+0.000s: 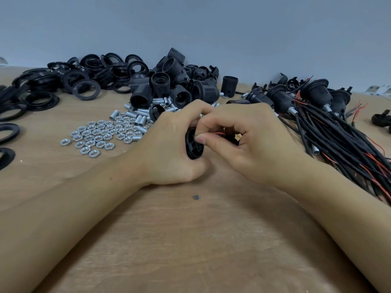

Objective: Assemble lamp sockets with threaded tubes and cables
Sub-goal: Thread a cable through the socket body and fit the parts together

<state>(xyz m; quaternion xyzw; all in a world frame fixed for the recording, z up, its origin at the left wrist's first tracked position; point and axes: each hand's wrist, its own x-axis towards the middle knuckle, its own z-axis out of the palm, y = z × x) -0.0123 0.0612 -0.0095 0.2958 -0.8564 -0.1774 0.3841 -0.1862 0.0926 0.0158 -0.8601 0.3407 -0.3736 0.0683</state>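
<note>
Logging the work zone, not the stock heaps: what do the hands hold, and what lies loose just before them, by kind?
Black socket part, in the left hand: 1
Red wire, pinched by the right hand: 1
Small grey metal piece on the table: 1
Total: 3

Left hand (169, 149) curled in a grip; right hand (251, 140) pinching, forearms resting

Bare tabletop (190, 240) between forearms, broken only by small metal piece (196, 197). Left approach blocked by nuts (99, 134) and rings (63, 81); far side by socket pile (169, 85); right by cable bundle (338, 140).
</note>
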